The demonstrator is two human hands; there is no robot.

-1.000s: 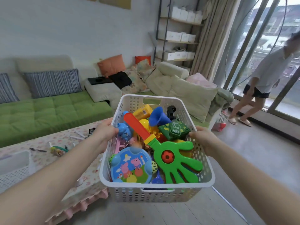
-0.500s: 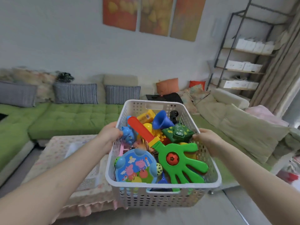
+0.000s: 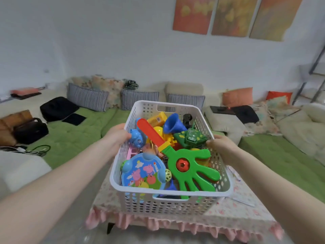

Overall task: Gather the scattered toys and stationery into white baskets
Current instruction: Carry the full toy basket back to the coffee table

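head view. a white basket (image 3: 171,203), perforated and filled close to its rim with plastic toys, is held in the air above a low table (image 3: 233,211) covered by a floral cloth with a pink frill. the left hand (image 3: 117,136) is closed over the basket's left rim, thumb inside against a blue figure (image 3: 138,140); the right hand (image 3: 222,144) is closed over the right rim, its fingers curled round the edge. whether the basket's base touches the cloth cannot be told, as the near wall hides it.

contents, near to far: a round blue cartoon toy (image 3: 143,170), a green hand-shaped clapper (image 3: 190,169) with a red handle (image 3: 150,132), a green tank (image 3: 190,138), a blue horn (image 3: 173,123) and a yellow box (image 3: 157,118). the clapper's fingers overhang the near rim.

likely faults: both grips sit towards the far half of the side rims, so the loaded near end may dip and tip the clapper or the round toy out. the thin rim may flex or slip under load. a hard landing may bounce loose pieces over the edge. a pen-like item (image 3: 243,202) lies on the cloth just beside the basket's right near corner and may be trapped or knocked off.
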